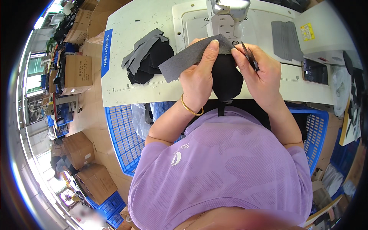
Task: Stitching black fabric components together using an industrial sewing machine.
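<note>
Your left hand [198, 78], thumb pressed on top, grips a grey fabric strip [179, 61] over the table [119, 46]; a black fabric piece [227, 81] extends below it, toward you. Your right hand [262, 71], fingers curled, holds black thread snips [251, 58] beside the strip's right end. A sewing machine [227, 25] stands just beyond.

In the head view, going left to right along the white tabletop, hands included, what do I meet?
Pile of gray and black pieces, left hand, black fabric piece, right hand, stack of gray strips, dark screen.
</note>
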{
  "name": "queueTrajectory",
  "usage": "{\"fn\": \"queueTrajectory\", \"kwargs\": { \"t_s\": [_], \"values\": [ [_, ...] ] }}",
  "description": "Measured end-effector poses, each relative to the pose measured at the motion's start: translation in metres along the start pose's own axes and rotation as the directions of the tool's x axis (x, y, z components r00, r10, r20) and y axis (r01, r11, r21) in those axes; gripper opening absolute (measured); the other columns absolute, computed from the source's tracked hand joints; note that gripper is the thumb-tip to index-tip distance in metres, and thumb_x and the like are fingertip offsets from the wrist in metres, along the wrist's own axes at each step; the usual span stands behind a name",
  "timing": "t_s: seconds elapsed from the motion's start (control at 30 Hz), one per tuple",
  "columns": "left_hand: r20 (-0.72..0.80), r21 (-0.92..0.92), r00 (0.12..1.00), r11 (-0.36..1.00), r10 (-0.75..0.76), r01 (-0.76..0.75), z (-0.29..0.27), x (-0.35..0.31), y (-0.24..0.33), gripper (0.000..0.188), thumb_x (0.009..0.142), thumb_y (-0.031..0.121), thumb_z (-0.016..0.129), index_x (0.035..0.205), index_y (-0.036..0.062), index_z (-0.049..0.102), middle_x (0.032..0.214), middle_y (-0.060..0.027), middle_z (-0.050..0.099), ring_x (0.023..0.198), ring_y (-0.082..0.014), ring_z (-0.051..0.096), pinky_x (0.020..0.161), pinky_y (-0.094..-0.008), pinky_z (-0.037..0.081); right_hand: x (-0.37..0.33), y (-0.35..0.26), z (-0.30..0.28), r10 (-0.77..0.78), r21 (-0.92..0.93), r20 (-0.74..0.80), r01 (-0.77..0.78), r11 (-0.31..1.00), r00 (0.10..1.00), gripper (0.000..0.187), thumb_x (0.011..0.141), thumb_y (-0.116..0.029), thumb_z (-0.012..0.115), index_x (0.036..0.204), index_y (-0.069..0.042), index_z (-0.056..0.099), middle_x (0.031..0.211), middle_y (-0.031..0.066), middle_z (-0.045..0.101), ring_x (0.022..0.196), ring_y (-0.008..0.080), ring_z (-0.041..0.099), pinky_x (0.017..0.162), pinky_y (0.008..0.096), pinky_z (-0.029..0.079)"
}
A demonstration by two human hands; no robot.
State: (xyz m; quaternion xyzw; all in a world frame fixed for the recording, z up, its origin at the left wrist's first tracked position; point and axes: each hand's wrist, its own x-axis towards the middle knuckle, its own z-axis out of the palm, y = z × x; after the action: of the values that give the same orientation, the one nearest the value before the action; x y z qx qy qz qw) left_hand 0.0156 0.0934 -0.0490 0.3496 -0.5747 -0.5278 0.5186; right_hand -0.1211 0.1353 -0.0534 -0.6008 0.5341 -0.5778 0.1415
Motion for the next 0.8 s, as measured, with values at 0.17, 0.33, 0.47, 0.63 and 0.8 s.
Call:
{"fn": "queueTrajectory", "kwargs": {
  "t_s": [0.17,0.33,0.47,0.63,0.8],
  "values": [
    [-0.009,-0.055,0.998,0.996,-0.064,0.064,0.002,0.001,0.001,0.018,0.099,0.017,0.058,0.099,-0.0005,0.062,0.083,-0.0028,0.065,0.071,-0.0064,0.058,0.063,-0.0195,0.046,0.002,0.004,0.001,-0.039,-0.061,-0.022,0.038,0.997,0.999,0.013,0.093,-0.013,0.066,0.09,-0.001,0.064,0.064,0.0068,0.06,0.054,0.0132,0.057,0.05,0.0259,0.043],
    [0.014,-0.02,0.998,0.998,-0.055,0.055,-0.001,0.002,-0.001,0.019,0.099,0.018,0.059,0.101,-0.0002,0.062,0.085,-0.0022,0.065,0.073,-0.0063,0.057,0.063,-0.0201,0.046,0.005,-0.003,-0.001,0.085,-0.018,0.004,-0.085,0.996,0.996,0.019,0.093,-0.017,0.066,0.085,0.0,0.064,0.062,0.0071,0.061,0.054,0.012,0.058,0.05,0.0256,0.043],
    [-0.019,-0.021,0.912,0.912,-0.41,0.409,-0.014,0.025,0.017,0.022,0.091,0.022,0.07,0.087,0.0006,0.07,0.075,-0.0018,0.066,0.063,-0.0078,0.059,0.054,-0.0213,0.046,0.016,-0.004,-0.002,0.21,0.147,0.076,-0.22,0.964,0.975,0.019,0.092,-0.018,0.065,0.086,-0.001,0.066,0.062,0.0044,0.064,0.056,0.0081,0.059,0.052,0.024,0.043],
    [0.056,-0.134,0.876,0.866,-0.478,0.481,-0.023,0.064,0.027,0.026,0.081,0.018,0.081,0.075,-0.0045,0.069,0.069,-0.0056,0.066,0.056,-0.0103,0.06,0.049,-0.0239,0.047,0.03,-0.004,0.006,0.326,0.28,0.078,-0.334,0.9,0.942,0.017,0.09,-0.017,0.064,0.084,-0.001,0.067,0.064,0.0027,0.067,0.057,0.0058,0.06,0.054,0.0216,0.044],
    [0.12,-0.118,0.898,0.892,-0.423,0.436,-0.025,0.087,0.025,0.026,0.079,0.015,0.082,0.071,-0.0053,0.067,0.067,-0.0055,0.065,0.053,-0.0105,0.059,0.046,-0.0247,0.045,0.04,-0.001,0.018,0.291,0.366,-0.008,-0.268,0.891,0.957,0.016,0.091,-0.016,0.064,0.084,-0.002,0.067,0.064,0.0022,0.066,0.056,0.0049,0.058,0.053,0.0211,0.042]
  ]
}}
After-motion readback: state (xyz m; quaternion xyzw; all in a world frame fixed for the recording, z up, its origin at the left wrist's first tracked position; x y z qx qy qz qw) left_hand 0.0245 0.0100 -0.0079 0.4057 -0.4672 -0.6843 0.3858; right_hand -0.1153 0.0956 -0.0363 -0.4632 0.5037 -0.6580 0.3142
